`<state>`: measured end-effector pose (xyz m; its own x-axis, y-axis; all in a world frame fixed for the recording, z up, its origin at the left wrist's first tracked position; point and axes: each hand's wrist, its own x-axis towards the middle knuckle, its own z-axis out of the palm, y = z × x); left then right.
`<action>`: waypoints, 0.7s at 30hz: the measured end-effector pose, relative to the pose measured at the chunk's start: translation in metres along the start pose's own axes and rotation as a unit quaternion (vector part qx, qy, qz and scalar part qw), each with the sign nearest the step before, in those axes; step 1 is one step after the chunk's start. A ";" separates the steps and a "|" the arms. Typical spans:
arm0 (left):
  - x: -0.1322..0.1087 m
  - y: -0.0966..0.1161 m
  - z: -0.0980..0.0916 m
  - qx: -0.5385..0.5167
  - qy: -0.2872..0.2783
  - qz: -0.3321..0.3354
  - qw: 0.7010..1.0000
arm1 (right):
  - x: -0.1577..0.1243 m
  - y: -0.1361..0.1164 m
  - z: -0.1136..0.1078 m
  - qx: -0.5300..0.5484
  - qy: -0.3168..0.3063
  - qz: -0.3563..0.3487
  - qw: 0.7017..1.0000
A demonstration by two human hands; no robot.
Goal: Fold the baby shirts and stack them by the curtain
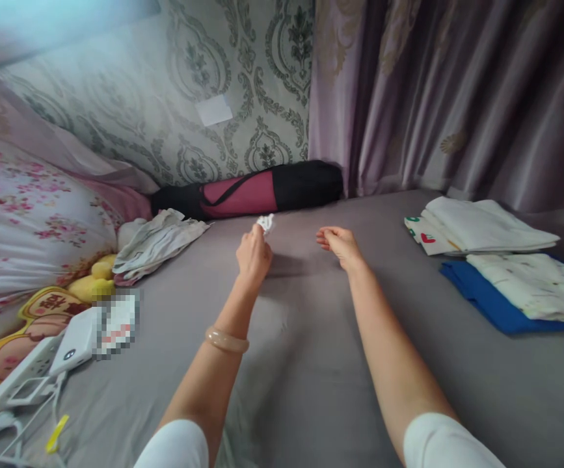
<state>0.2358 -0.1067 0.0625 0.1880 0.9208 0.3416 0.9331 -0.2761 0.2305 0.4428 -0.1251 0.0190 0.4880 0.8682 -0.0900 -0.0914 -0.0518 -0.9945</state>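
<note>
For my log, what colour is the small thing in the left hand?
The small thing in the left hand is white; head view.

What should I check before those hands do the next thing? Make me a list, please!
1. Left hand grips the white thing: ok, part of it sticks out past the hand.
2. What the white thing is: cannot tell, it is small and blurred.
3. Right hand is free: cannot tell, it is partly curled, though nothing shows in it.
4. Folded clothes are out of the hands' way: ok, they lie off to the right.
5. Power strip is away from the hands: ok, it is far left.
6. Left pile is neat: not ok, it lies crumpled.
</note>
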 end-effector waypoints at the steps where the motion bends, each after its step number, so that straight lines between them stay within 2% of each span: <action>1: -0.007 0.009 0.008 0.012 -0.020 0.015 1.000 | -0.001 -0.001 0.000 0.003 0.003 0.004 1.000; 6: -0.030 0.048 0.047 0.033 -0.079 0.070 0.994 | -0.001 -0.002 -0.003 0.006 0.015 0.001 1.000; 9: -0.038 0.060 0.060 0.016 -0.089 0.087 0.992 | 0.000 -0.002 -0.004 0.000 0.018 -0.008 1.000; 11: -0.042 0.062 0.065 -0.017 -0.094 0.121 0.988 | 0.001 0.000 -0.003 -0.010 0.019 -0.014 1.000; 13: -0.045 0.058 0.068 -0.069 -0.102 0.168 0.978 | 0.002 0.002 -0.001 -0.026 0.017 -0.023 0.999; 15: -0.047 0.048 0.070 -0.141 -0.103 0.187 0.967 | 0.004 0.005 0.002 -0.048 0.011 -0.040 0.998; 18: -0.045 0.024 0.070 -0.233 -0.054 0.122 0.963 | 0.006 0.012 0.006 -0.124 0.010 -0.064 0.990; 21: -0.042 -0.007 0.073 -0.233 0.025 0.020 0.972 | 0.006 0.020 0.009 -0.294 0.020 -0.036 0.955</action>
<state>0.2439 -0.1235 -0.0202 0.1962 0.8955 0.3995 0.6827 -0.4171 0.5999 0.4363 -0.1164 -0.0008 0.5093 0.8605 -0.0110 0.4414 -0.2721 -0.8551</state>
